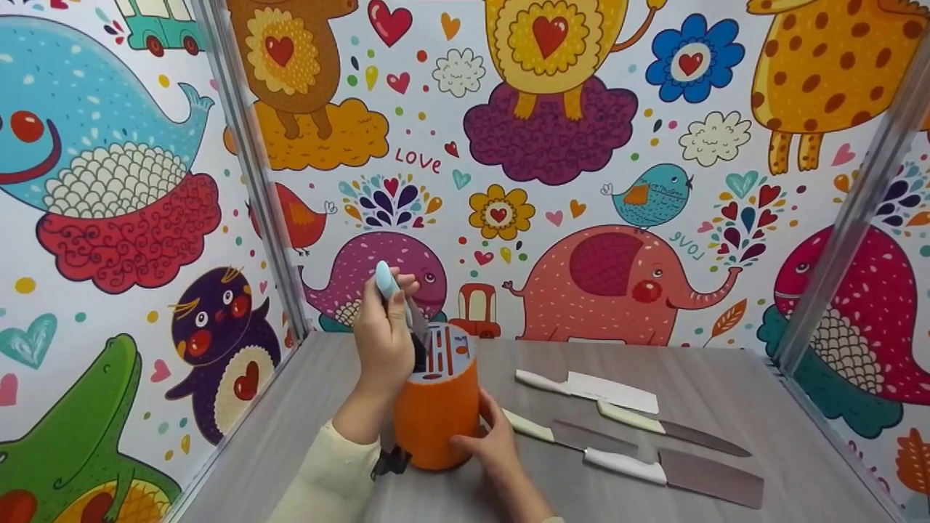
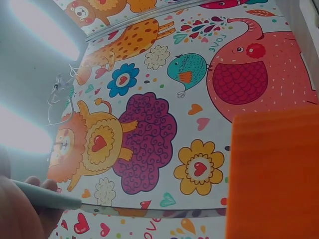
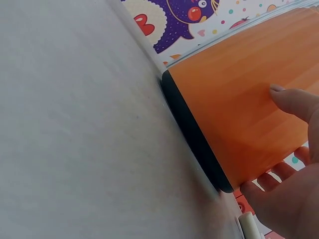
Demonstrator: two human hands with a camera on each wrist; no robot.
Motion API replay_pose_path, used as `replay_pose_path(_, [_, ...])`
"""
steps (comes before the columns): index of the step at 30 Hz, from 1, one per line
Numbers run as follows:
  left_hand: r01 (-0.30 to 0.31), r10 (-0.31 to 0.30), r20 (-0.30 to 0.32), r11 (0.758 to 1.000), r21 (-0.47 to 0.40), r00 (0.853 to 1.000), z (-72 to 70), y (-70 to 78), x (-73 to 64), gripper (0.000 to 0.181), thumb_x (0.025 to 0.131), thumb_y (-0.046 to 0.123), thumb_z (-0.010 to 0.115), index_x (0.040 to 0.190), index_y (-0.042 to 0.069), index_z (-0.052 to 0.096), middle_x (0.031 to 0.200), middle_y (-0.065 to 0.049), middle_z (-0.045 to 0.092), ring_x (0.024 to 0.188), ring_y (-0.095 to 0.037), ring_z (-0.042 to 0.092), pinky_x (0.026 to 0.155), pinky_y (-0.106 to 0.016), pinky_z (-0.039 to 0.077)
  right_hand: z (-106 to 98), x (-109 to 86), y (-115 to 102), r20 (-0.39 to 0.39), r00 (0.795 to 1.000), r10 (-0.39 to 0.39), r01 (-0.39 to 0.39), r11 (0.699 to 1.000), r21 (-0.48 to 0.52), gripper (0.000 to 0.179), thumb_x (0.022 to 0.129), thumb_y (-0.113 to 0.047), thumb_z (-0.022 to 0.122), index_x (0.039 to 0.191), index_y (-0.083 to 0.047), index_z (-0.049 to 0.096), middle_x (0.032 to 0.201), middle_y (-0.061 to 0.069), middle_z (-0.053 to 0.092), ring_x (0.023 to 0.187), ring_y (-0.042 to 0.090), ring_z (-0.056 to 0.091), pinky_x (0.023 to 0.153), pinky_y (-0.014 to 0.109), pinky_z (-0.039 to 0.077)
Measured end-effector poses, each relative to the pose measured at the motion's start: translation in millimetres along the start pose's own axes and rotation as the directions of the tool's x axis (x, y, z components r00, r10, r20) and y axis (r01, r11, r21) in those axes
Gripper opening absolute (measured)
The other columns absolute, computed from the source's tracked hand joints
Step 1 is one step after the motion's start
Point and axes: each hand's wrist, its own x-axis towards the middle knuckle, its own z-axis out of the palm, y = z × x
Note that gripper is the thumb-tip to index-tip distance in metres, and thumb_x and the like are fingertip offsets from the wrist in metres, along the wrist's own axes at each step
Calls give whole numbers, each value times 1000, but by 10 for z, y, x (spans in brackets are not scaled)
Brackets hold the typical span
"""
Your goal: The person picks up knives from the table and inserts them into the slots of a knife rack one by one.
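My left hand [image 1: 385, 341] is raised beside the top of an orange knife block [image 1: 436, 425] and grips a knife by its pale blue handle [image 1: 386, 282]. In the left wrist view the knife's thin blade [image 2: 154, 211] runs from the handle toward the block's orange side [image 2: 274, 174], and its tip is hidden behind it. The block stands upright on the table, its grey slotted top [image 1: 452, 352] facing up. Low on its right side, my right hand [image 1: 498, 443] holds it, thumb on the front and fingers round the side, close over the dark base [image 3: 194, 134].
Several knives lie to the right of the block, among them a white-handled cleaver [image 1: 712, 476] and a cream-handled pointed knife [image 1: 701, 434]. Printed wall panels [image 1: 581, 211] enclose the grey table [image 1: 290, 414] at the back and sides.
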Motion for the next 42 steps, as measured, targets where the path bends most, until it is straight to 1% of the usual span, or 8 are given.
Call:
replay_pose_path(5, [50,-50,9,999,-14,999,52,-84,27,29,113,10,49,139,-3,53,128,-14,74,124,-32,73,116,-47,51,-8,-9,-38,-1,1000,-21,21,1000,-1,105,76,-3,91,165,-3,34,167,24,41,157,44,36,129,62,30])
replay_pose_path(11, [86,-86,12,996,4,996,152,-186,40,28,112,11,52,137,-3,55,124,-15,75,119,-31,75,113,-47,53,-19,-14,-34,-15,999,-44,44,999,-10,104,75,-2,93,163,-1,37,164,25,44,154,45,39,128,64,30])
replay_pose_path(16, [126,-127,43,992,21,991,245,-314,75,28,113,12,51,137,-2,56,124,-15,75,119,-30,75,111,-46,55,-35,-31,-15,-13,999,-39,39,999,-31,103,76,-3,93,163,-2,37,164,25,44,154,45,39,128,65,30])
replay_pose_path(22, [218,-222,103,975,45,970,340,-493,26,27,113,13,50,135,-1,56,124,-16,74,118,-31,74,111,-47,56,-60,-24,0,-4,1000,-23,22,998,-52,103,76,-4,93,163,-4,38,165,24,44,155,45,39,128,64,31])
replay_pose_path(26, [274,-275,95,962,18,957,395,-598,-24,28,114,13,48,137,-1,56,125,-17,74,119,-32,74,110,-46,56,-87,-3,3,10,1000,-18,19,998,-63,102,78,-7,94,163,-4,38,165,24,44,154,44,40,128,62,32])
replay_pose_path(29, [291,-292,91,956,15,952,420,-650,-56,29,114,13,48,138,-2,56,126,-17,74,120,-32,74,110,-48,56,-101,1,2,21,1000,-20,22,997,-75,102,78,-9,94,163,-5,38,165,23,45,154,43,41,127,62,33])
replay_pose_path(35, [328,-336,125,941,80,933,439,-754,-111,29,114,16,47,136,0,57,129,-17,75,122,-34,73,113,-53,54,-77,-10,7,29,1000,-11,13,997,-77,101,78,-4,93,163,-6,39,165,22,45,154,43,41,126,61,35])
replay_pose_path(42, [354,-367,151,929,111,918,432,-819,-108,28,114,17,47,133,0,59,125,-19,76,120,-32,73,111,-54,54,-66,-1,-7,42,999,-2,4,998,-63,100,80,-13,94,164,-7,39,166,21,44,154,43,41,126,61,36])
